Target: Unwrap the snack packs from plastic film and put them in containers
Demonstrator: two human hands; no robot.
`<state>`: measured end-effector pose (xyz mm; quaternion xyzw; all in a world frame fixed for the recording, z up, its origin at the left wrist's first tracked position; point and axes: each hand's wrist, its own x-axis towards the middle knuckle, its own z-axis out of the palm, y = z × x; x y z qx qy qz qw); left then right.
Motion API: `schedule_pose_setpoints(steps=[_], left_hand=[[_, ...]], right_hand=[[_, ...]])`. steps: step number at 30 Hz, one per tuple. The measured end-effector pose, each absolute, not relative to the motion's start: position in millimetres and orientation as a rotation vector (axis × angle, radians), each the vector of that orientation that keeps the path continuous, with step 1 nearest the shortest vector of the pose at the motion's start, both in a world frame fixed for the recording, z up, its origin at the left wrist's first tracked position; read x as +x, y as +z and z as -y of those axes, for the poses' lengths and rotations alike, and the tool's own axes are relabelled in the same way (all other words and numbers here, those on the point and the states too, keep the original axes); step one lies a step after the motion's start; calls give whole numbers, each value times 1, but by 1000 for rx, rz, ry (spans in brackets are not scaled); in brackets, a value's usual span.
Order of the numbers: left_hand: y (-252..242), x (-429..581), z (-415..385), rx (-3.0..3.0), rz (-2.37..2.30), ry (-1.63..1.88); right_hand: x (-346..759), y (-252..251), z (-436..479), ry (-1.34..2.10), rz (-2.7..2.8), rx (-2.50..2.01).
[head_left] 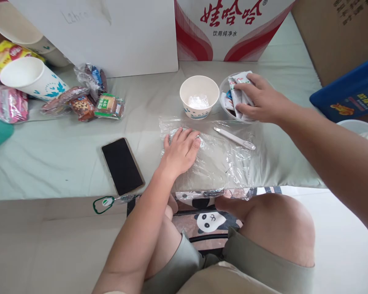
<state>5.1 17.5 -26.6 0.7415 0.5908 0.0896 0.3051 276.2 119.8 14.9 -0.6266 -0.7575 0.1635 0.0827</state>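
Note:
My left hand [181, 152] lies flat, fingers stretched, on a sheet of clear plastic film [211, 163] at the front of the surface. At the right, my right hand [259, 98] grips white printed packets [237, 92] between thumb and fingers, inside or just over a round clear plastic bowl [224, 86]. The packets' contents cannot be told. Just left of that bowl stands a white paper bowl [199, 98] with crumpled clear wrap in its bottom. A white utility knife [234, 138] rests on the film between my hands.
A black-screened phone [122, 165] lies left of the film. Wrapped snacks [108, 106] and a tipped paper cup [33, 79] are farther left. A white box [110, 36] and a red-and-white carton [221, 32] stand behind. A blue package [346, 92] is at the right.

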Motion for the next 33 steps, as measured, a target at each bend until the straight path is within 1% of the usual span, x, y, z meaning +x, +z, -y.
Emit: schedule_pose_setpoints(steps=[6, 10, 12, 14, 15, 16, 19, 21, 23, 26, 28, 31, 33], left_hand=[[-25, 6, -17, 1970, -1567, 215], [-25, 6, -15, 1973, -1566, 214], [-25, 7, -15, 1974, -1565, 212], [-25, 7, -14, 1981, -1563, 204], [-26, 7, -14, 1988, -1561, 197], [-26, 8, -14, 1996, -1561, 189], [-27, 10, -14, 2023, -1569, 167], [-28, 11, -12, 2040, -1567, 159], [-28, 10, -9, 2066, -1563, 161], [-29, 6, -6, 2115, -1599, 216], [-30, -1, -6, 2109, -1714, 333], [-33, -13, -8, 1983, -1956, 562], [-39, -20, -10, 1878, -2020, 609]], right_hand=[[286, 6, -133, 473, 2401, -1713], [283, 26, -130, 529, 2407, -1830], [282, 40, -112, 402, 2294, -1834], [279, 45, -81, 170, 2083, -1714], [276, 42, -63, 90, 1929, -1670], [273, 36, -44, 80, 1765, -1648], [260, 6, 1, 507, 1513, -1698], [251, -13, 17, 656, 1392, -1824], [247, -23, 23, 621, 1371, -1922], [248, -29, 25, 571, 1398, -1913], [252, -33, 26, 567, 1389, -1854], [255, -41, 28, 443, 1409, -1711], [256, -46, 29, 354, 1415, -1546]])
